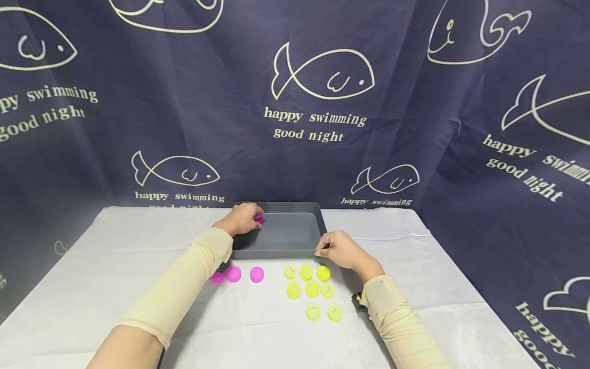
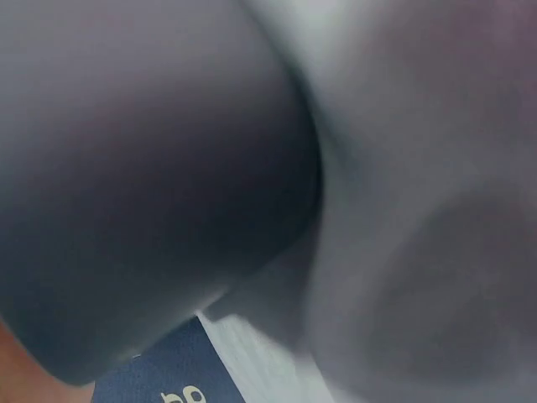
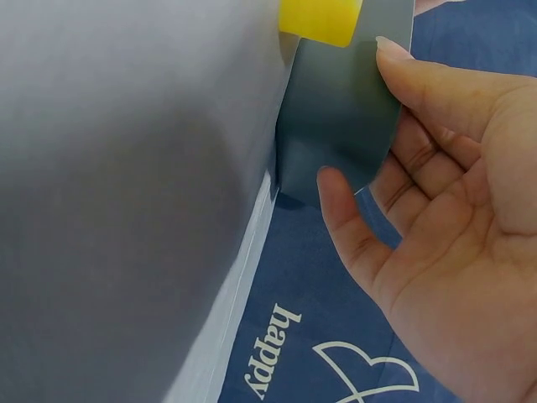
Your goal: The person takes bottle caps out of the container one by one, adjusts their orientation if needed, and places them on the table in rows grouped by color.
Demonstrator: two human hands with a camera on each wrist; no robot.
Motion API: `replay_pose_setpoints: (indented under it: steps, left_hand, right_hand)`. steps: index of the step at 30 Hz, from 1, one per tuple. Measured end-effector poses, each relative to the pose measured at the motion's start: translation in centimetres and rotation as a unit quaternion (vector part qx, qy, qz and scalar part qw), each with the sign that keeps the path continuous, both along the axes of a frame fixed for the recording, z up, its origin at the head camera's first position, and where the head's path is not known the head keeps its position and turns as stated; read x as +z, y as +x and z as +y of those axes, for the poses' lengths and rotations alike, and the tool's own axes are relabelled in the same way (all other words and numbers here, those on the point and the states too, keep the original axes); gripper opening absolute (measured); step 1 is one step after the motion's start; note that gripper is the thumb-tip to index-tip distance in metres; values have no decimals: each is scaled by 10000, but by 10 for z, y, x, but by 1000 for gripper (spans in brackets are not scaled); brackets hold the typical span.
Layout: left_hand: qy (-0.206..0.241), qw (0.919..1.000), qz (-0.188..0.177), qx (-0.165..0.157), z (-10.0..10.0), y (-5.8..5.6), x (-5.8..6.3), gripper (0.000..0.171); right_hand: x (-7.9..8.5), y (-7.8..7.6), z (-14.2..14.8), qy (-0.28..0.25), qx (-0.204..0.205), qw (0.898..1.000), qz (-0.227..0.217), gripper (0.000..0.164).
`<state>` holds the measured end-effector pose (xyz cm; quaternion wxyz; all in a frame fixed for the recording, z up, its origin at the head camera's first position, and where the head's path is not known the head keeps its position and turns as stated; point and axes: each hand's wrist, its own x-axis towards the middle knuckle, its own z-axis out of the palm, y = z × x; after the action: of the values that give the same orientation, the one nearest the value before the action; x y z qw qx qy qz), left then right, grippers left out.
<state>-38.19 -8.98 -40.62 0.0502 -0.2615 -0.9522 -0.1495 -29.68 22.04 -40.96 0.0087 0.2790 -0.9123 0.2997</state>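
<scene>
At the left end of the dark grey tray (image 1: 295, 253), my left hand (image 1: 240, 218) reaches in over the side. Its fingers hold a purple bottle cap (image 1: 259, 219), mostly hidden by the hand. My right hand (image 1: 342, 250) grips the tray's near right corner; in the right wrist view the thumb (image 3: 407, 67) lies over the rim and the fingers are behind the wall. Several magenta bottle caps (image 1: 256, 274) lie before the tray, one partly behind the left wrist. Several yellow bottle caps (image 1: 312, 288) are spread in loose rows near the right hand. The left wrist view is mostly blocked and blurred.
A white cloth (image 1: 258, 333) covers the table. Dark blue curtains (image 1: 318, 169) printed with fish and lettering hang behind the table and on both sides. The tray's far wall stands close to the back curtain.
</scene>
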Motion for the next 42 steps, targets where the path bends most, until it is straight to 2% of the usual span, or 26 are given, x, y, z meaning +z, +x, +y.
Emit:
replay_pose_setpoints:
  steps: [4, 7, 12, 17, 23, 27, 30, 36, 42]
  left_hand:
    - [-89, 9997, 210, -101, -3, 0, 0, 13]
    - [-56, 9993, 309, -193, -4, 0, 0, 14]
    - [-28, 9995, 120, -292, -4, 0, -1, 21]
    - [-69, 9998, -86, -189, -4, 1, -2, 23]
    - [-111, 9999, 6, -118, -5, 2, -1, 21]
    - [144, 9998, 90, -141, -5, 5, 3, 20]
    - [432, 9987, 121, -234, -7, 13, 10, 22]
    - [1007, 9933, 225, -516, -11, 36, 29, 23]
    - [1179, 9903, 329, -654, -15, 66, 39, 27]
  right_hand:
    - [1, 0, -1, 2, 4, 10000, 43, 9]
    - [1, 0, -2, 0, 8, 10000, 76, 9]
    - [1, 0, -2, 22, 28, 10000, 84, 9]
    - [0, 0, -2, -11, 37, 10000, 71, 9]
    - [-1, 0, -1, -26, -3, 10000, -3, 10]
    - [-2, 0, -1, -26, -17, 10000, 68, 10]
    - [-3, 1, 0, -10, 15, 10000, 64, 8]
    - [-2, 2, 2, -9, -81, 10000, -54, 8]
    - [-2, -1, 1, 19, -16, 10000, 43, 8]
